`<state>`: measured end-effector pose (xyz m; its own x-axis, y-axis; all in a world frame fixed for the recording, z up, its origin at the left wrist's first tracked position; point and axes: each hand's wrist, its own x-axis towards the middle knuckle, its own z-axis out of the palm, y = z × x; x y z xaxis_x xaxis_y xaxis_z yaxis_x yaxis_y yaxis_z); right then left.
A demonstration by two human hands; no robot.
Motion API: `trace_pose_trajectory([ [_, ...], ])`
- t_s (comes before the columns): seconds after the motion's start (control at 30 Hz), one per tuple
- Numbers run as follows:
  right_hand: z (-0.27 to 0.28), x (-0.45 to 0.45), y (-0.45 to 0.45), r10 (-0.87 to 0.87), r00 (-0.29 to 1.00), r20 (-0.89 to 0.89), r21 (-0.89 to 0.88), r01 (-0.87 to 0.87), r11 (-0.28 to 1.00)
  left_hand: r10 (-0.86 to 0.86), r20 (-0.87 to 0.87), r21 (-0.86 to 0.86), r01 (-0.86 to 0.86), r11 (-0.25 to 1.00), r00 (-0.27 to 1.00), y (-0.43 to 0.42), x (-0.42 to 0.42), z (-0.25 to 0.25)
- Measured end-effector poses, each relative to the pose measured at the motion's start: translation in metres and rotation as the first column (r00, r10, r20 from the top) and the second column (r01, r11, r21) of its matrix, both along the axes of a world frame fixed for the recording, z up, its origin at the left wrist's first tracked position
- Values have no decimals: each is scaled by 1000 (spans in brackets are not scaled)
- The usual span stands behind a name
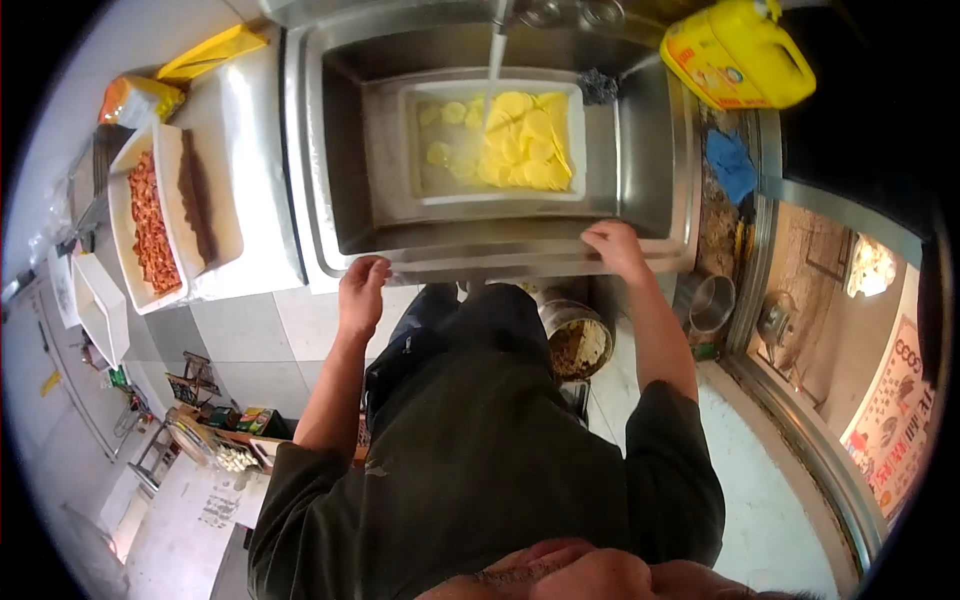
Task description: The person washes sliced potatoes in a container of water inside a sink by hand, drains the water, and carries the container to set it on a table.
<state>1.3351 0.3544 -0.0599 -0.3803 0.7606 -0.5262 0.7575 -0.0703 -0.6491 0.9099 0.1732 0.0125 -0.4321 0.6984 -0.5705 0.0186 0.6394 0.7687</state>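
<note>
Two bare hands well apart at the near edge of the sink (350, 160), the left hand (365, 278) and the right hand (614, 246), both with fingers curled in narrow and nothing seen inside. Cannot tell how tight the curl, nor whether resting on the edge or just over it. Ahead and between the hands, thin yellow slices (525, 140) in a white tub (500, 199) down in the sink, mostly heaped at the right end. Into the tub, a stream of water (496, 52). Could spill over the rim if left running too long, and wash slices out into the sink. Could slop too if lifted full with wet, slippery fingers. Ahead of the right hand, just beside the tub's far corner, a dark scrubber (599, 87); could drop bits into the food if bumped in. Past the right hand, a yellow jug (730, 55) near the sink's corner; could tip over after a knock from the right arm (660, 330). Off past the left hand, chopped red-brown food (152, 230) in a long box (172, 190) on the worktop (265, 180); could get splashed by a hard spray. Low by the right hand, a bucket (597, 342); could trip a stepping foot.
</note>
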Motion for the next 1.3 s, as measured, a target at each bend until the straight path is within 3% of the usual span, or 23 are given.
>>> trace_pose_trajectory([
  [0.13, 70, 15, 4, -455, 888, 71, 97, 448, 889, -75, -92, 72, 82, 994, 993, 37, -27, 13],
  [0.2, 117, 33, -19, -595, 776, -210, -96, 589, 802, -31, 21, 144, 28, 989, 999, 43, -45, 5],
  [0.27, 110, 67, -70, -837, 318, -445, -331, 810, 484, -84, -16, 123, 85, 989, 996, 45, -58, 0],
  [0.3, 115, 66, -85, -561, 828, 6, 46, 560, 827, -105, -42, 91, 109, 990, 994, 51, -59, 1],
  [0.33, 122, 64, -103, -110, 804, 585, 141, 33, 989, -131, -65, 57, 135, 989, 989, 55, -58, 3],
  [0.4, 101, 80, -159, -232, 687, 688, 373, -61, 926, -157, -71, 39, 160, 986, 985, 67, -54, 3],
  [0.5, 128, 76, -99, -171, 513, 841, 13, 297, 955, -128, -62, 58, 132, 990, 990, 84, -40, 7],
  [0.53, 125, 67, -87, -246, 495, 833, 221, 109, 969, -125, -43, 37, 126, 991, 991, 90, -38, -2],
  [0.57, 118, 61, -70, -317, 500, 806, 415, -97, 904, -108, -28, 20, 108, 994, 994, 94, -34, -16],
  [0.63, 114, 56, -27, -365, 676, 641, 529, -45, 847, -49, 69, -16, 51, 999, 996, 102, -24, -35],
  [0.7, 101, 39, 42, -433, 855, 286, 223, 380, 898, 4, 95, -84, 4, 996, 995, 110, -17, -53],
  [0.77, 24, 18, 83, -345, 915, -211, 176, 383, 907, 30, 71, -111, -22, 994, 997, 119, -6, -75],
  [0.8, 16, -28, 105, -398, 899, -182, 20, 408, 913, 11, 48, -143, -4, 990, 999, 124, -7, -101],
  [0.83, -18, -53, 123, -314, 926, -211, -26, 316, 948, -5, 32, -179, 11, 984, 999, 126, -9, -137],
  [0.87, -39, -81, 139, -126, 992, 18, 97, 124, 988, -15, 14, -204, 17, 979, 1000, 129, -11, -168],
  [0.9, -78, -93, 150, 13, 998, 59, 189, -24, 982, -65, -152, -292, 18, 956, 986, 139, -12, -193],
  [0.97, -129, -122, 157, 17, 963, 268, 284, -96, 954, -208, -432, -477, -27, 878, 878, 153, -6, -230],
  [1.0, -150, -136, 155, 12, 929, 369, 324, -141, 935, -206, -373, -512, -15, 859, 905, 156, -3, -237],
  [1.03, -161, -153, 152, -114, 942, 316, 298, 16, 954, -204, -316, -538, 2, 843, 926, 163, -1, -242],
  [1.07, -172, -169, 152, -149, 922, 357, 302, 37, 953, -205, -256, -565, 26, 825, 945, 168, 1, -248],
  [1.17, -173, -210, 136, -184, 866, 465, 272, 57, 961, -204, -225, -609, 25, 793, 953, 178, -1, -241],
  [1.23, -190, -223, 127, -52, 897, 439, 297, -90, 951, -436, -172, -641, 235, 730, 883, 169, -11, -269],
  [1.3, -187, -234, 115, 76, 896, 437, 316, -232, 920, -720, -141, -662, 476, 579, 679, 159, -17, -301],
])
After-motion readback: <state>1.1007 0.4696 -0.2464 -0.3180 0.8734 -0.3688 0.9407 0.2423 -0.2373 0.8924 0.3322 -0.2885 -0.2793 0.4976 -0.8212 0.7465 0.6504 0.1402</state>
